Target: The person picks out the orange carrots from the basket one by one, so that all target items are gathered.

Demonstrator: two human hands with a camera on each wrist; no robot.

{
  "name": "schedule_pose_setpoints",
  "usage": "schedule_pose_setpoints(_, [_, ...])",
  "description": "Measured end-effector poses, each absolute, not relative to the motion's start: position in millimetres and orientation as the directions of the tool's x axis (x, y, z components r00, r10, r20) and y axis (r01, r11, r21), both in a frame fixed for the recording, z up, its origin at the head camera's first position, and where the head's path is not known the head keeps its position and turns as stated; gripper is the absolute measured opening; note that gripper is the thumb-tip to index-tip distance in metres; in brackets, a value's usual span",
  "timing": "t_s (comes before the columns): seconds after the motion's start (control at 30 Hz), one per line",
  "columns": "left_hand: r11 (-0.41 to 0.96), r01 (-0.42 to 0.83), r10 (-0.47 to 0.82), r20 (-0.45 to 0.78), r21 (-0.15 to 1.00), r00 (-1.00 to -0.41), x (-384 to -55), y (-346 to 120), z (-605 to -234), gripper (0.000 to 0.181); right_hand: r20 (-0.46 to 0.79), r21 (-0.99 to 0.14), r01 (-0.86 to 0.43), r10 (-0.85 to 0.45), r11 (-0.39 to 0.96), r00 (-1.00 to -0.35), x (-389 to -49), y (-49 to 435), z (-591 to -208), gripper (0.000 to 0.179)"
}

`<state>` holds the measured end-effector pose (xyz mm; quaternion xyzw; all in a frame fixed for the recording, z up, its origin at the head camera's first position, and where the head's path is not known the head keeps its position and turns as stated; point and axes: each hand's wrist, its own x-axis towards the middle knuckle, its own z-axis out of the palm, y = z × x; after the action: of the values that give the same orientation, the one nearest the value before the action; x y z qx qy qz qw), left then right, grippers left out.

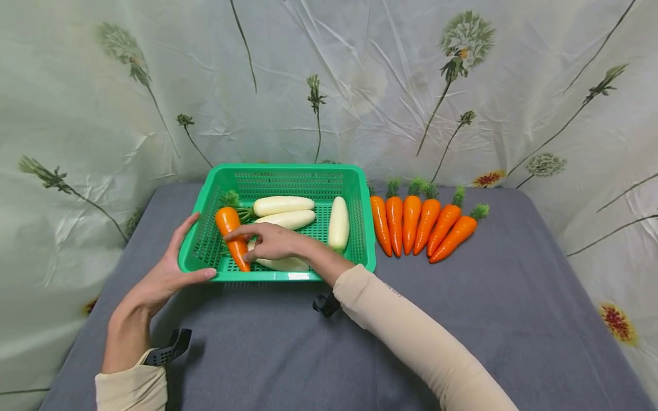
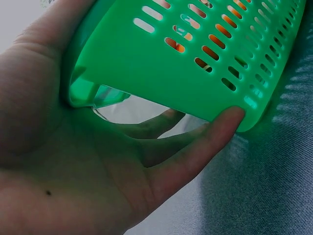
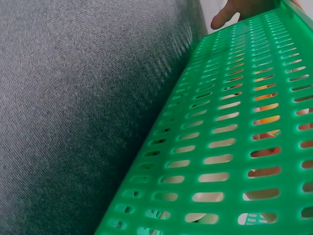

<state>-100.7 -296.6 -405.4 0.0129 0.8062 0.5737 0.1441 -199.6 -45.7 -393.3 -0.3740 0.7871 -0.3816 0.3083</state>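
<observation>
A green plastic basket (image 1: 288, 167) with slotted walls stands on the cloth. My left hand (image 1: 161, 277) grips its near left corner, thumb over the front rim; in the left wrist view the fingers reach round the outside of the wall (image 2: 146, 58). Inside the basket, my right hand (image 1: 275, 241) pinches an orange carrot (image 1: 226, 220) with a green leafy top, at the left end. Several white radishes lie in there too, among them one at the back (image 1: 284, 204) and one upright along the right side (image 1: 338, 222). The right wrist view shows mostly the basket's front wall (image 3: 210, 117).
Several orange carrots (image 1: 411, 222) lie side by side right of the basket, leafy tops pointing away. Grey cloth (image 1: 514, 319) covers the table. A flower-patterned curtain (image 1: 370, 85) hangs close behind. Both wrists wear black straps.
</observation>
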Motion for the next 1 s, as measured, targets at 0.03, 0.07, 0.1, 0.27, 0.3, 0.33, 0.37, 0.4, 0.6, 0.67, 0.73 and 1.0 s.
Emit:
schedule_pose_setpoints(0.03, [0.341,-0.145,0.186,-0.218,0.929,-0.958,-100.8,-296.5,-405.6,0.112,-0.2,-0.833,-0.349,-0.823,0.429,-0.532,-199.8,-45.7,-393.6,0.052])
schedule_pose_setpoints(0.07, [0.342,-0.147,0.184,-0.219,0.928,-0.958,-100.9,-296.4,-405.8,0.112,-0.202,-0.836,-0.344,-0.821,0.429,-0.534,-200.0,-45.7,-393.8,0.052])
schedule_pose_setpoints(0.1, [0.344,-0.148,0.183,-0.221,0.927,-0.958,-100.9,-296.4,-406.0,0.112,-0.199,-0.841,-0.338,-0.822,0.423,-0.534,-199.9,-45.6,-393.9,0.051])
schedule_pose_setpoints(0.27, [0.352,-0.154,0.177,-0.227,0.923,-0.958,-101.3,-296.8,-406.6,0.112,-0.203,-0.872,-0.285,-0.824,0.398,-0.53,-200.2,-46.1,-394.4,0.051])
schedule_pose_setpoints(0.3, [0.349,-0.154,0.178,-0.227,0.924,-0.957,-101.6,-296.8,-406.5,0.112,-0.202,-0.88,-0.274,-0.826,0.389,-0.526,-200.6,-46.1,-394.4,0.052])
schedule_pose_setpoints(0.33, [0.346,-0.155,0.179,-0.227,0.925,-0.957,-101.8,-296.8,-406.5,0.112,-0.205,-0.884,-0.264,-0.828,0.386,-0.522,-201.2,-46.0,-394.4,0.052])
schedule_pose_setpoints(0.37, [0.342,-0.156,0.179,-0.227,0.927,-0.957,-101.9,-296.7,-406.4,0.112,-0.207,-0.888,-0.257,-0.83,0.382,-0.518,-201.9,-46.0,-394.6,0.052])
schedule_pose_setpoints(0.4, [0.338,-0.157,0.179,-0.227,0.928,-0.957,-102.0,-296.5,-406.1,0.111,-0.21,-0.891,-0.25,-0.832,0.379,-0.514,-202.4,-45.9,-394.7,0.052])
schedule_pose_setpoints(0.6, [0.337,-0.16,0.177,-0.23,0.928,-0.957,-101.8,-296.6,-406.8,0.112,-0.21,-0.92,-0.189,-0.838,0.344,-0.503,-203.8,-45.6,-396.3,0.06])
schedule_pose_setpoints(0.67, [0.335,-0.157,0.176,-0.226,0.929,-0.958,-101.3,-296.7,-407.0,0.112,-0.203,-0.926,-0.177,-0.833,0.334,-0.515,-203.2,-45.5,-396.4,0.062])
schedule_pose_setpoints(0.73, [0.329,-0.154,0.177,-0.221,0.932,-0.959,-100.9,-296.7,-407.0,0.112,-0.2,-0.929,-0.161,-0.818,0.333,-0.539,-202.3,-44.8,-396.1,0.061])
schedule_pose_setpoints(1.0, [0.31,-0.161,0.179,-0.224,0.937,-0.958,-100.0,-295.6,-406.7,0.111,-0.202,-0.934,-0.096,-0.73,0.345,-0.652,-198.4,-42.8,-392.4,0.042])
